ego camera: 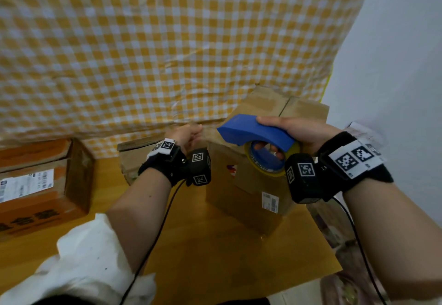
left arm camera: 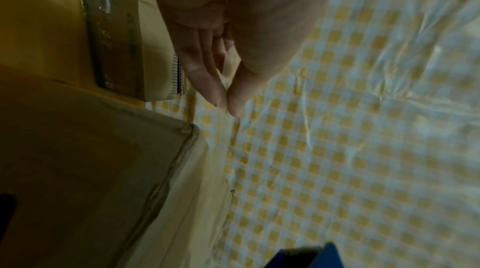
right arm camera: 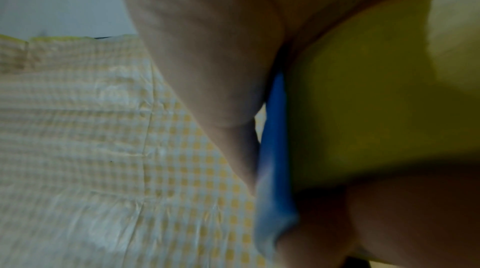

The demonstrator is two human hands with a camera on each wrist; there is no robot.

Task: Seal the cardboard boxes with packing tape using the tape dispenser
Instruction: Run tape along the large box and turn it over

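Our right hand point(ego camera: 296, 132) grips the blue tape dispenser point(ego camera: 256, 134) over the upright cardboard box point(ego camera: 241, 185) on the table point(ego camera: 215, 256); our left hand point(ego camera: 184, 136) pinches the thin, clingy-looking tape end at its top. The box looks light and tippable.

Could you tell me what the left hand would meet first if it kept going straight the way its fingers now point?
Probably the checked cloth: the left hand points at it, just past the cardboard box corner. Depth is unclear.
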